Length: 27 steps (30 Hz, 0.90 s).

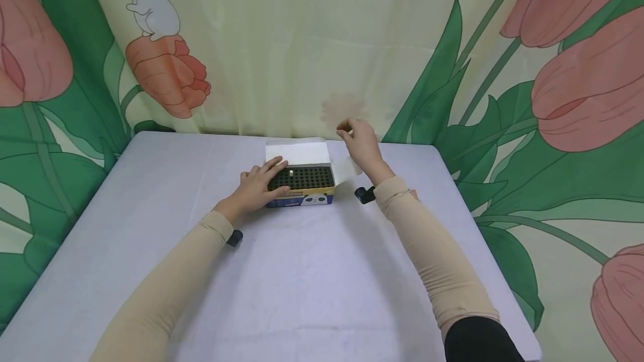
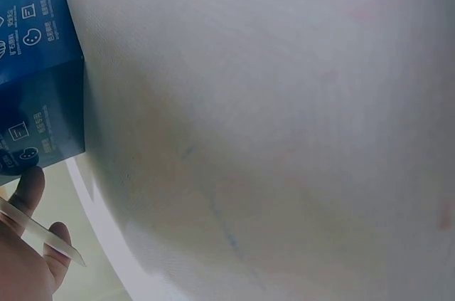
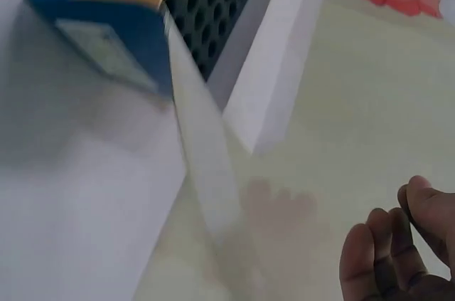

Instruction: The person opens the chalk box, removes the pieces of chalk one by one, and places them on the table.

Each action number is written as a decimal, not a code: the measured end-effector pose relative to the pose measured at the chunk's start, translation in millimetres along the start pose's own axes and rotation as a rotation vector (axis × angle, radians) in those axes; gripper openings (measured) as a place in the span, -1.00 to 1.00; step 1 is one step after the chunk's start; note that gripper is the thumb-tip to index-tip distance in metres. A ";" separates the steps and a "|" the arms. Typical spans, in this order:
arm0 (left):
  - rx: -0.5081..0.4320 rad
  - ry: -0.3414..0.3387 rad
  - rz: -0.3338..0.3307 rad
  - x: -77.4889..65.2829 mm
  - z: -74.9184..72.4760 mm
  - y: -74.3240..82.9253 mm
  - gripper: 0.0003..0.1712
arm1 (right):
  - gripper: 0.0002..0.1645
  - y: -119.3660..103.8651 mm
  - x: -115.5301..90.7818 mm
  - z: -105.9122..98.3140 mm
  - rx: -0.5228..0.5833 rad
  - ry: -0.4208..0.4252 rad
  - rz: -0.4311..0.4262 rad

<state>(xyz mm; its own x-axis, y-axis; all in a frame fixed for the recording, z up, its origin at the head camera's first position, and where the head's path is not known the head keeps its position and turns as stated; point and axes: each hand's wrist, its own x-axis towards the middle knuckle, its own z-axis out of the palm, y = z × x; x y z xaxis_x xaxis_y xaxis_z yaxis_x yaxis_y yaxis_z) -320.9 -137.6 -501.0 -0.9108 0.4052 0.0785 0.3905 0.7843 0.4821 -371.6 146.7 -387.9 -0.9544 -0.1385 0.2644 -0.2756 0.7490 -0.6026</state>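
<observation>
A blue and yellow cardboard box (image 1: 299,201) with a panda printed on its front stands on the table. Its white lid is up, showing a black insert (image 1: 314,176) full of round holes. One small white-tipped piece (image 1: 291,172) stands in a hole near the left end. My left hand (image 1: 257,184) rests spread across the box's left end, thumb toward the front. A white flap edge (image 2: 53,239) passes by its fingers. My right hand (image 1: 361,141) is raised right of the box, fingers curled, thumb touching the index finger. Nothing shows between them (image 3: 405,244).
The raised lid (image 1: 297,152) stands at the back, and a side flap (image 1: 346,170) sticks out right. Beneath lies a white-covered table (image 1: 282,284). A printed curtain (image 1: 282,60) hangs behind it. Something small and reddish (image 1: 415,194) is partly hidden by the right sleeve.
</observation>
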 end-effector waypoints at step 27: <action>0.029 0.011 0.005 0.2 -0.3 -0.6 -0.08 | -0.71 -35.8 -26.7 97.3 -0.133 -0.394 -0.070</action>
<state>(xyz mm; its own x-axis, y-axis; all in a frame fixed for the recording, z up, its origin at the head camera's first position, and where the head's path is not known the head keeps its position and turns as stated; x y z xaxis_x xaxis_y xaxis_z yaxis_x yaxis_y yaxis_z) -321.4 -138.2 -501.0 -0.9102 0.4043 0.0901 0.3986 0.7954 0.4566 -347.4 60.5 -446.6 -0.9118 -0.4100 -0.0223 -0.3489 0.8023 -0.4844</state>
